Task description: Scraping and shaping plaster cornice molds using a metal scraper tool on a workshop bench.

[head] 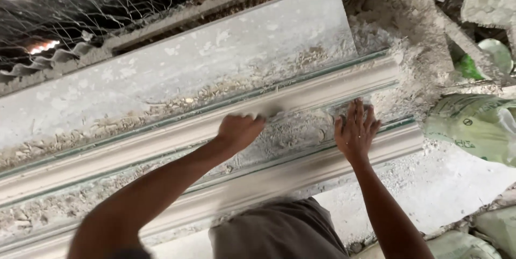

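So there's two long plaster cornice mouldings lying side by side on a dusty workbench (215,54), running diagonally from lower left up to the right. The upper moulding (301,95) is the one getting worked on, and the lower moulding (301,170) sits closer to the person, with a strip of crumbly plaster debris (290,135) between them.

The left hand (240,131) is right on the near edge of the upper moulding, curled into a loose fist, knuckles up. There's a blurry smear just past the fingers, so it could be gripping a small tool or a bit of cloth, but honestly I can't tell what. The left arm comes in long from the lower left, pretty much straight.

The right hand (356,130) is flat and open, fingers spread and pointing up the frame, palm down on the debris strip with the fingertips (359,107) touching the upper moulding's near edge. It holds nothing. The forearm rises from the bottom right, wrist slightly bent.

Off to the right there's a greenish sack (475,124), and wire mesh (107,1) above the bench.
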